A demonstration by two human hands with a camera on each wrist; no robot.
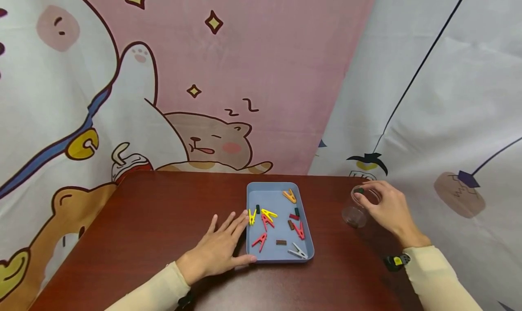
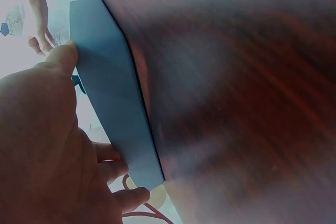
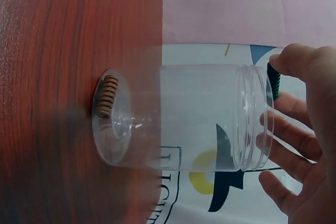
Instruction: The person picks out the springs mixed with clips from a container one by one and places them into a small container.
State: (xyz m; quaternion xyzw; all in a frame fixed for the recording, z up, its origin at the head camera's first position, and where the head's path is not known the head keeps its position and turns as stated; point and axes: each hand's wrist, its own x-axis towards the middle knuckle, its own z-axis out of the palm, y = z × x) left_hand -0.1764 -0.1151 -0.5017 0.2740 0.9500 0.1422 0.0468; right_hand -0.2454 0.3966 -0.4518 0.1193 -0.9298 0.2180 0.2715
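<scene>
Pinching green piece (image 3: 273, 81) over jar (image 3: 184, 118) | brown piece (image 3: 106, 97) inside | left hand (image 1: 218, 250) flat beside tray (image 1: 261, 191)

Clear plastic jar (image 3: 184, 116) standing on red-brown table (image 3: 52, 77), brown clip (image 3: 106, 97) at its bottom, right hand (image 3: 310, 129) pinching dark green clip (image 3: 273, 81) at the rim.

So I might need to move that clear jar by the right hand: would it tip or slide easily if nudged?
Probably yes. The clear jar looks thin-walled plastic and nearly empty, with only a small brown spring at its bottom, so it is likely light and apt to slide on the smooth table. It stands taller than wide, so a push near the rim could tip it, and once down it would likely roll.
</scene>
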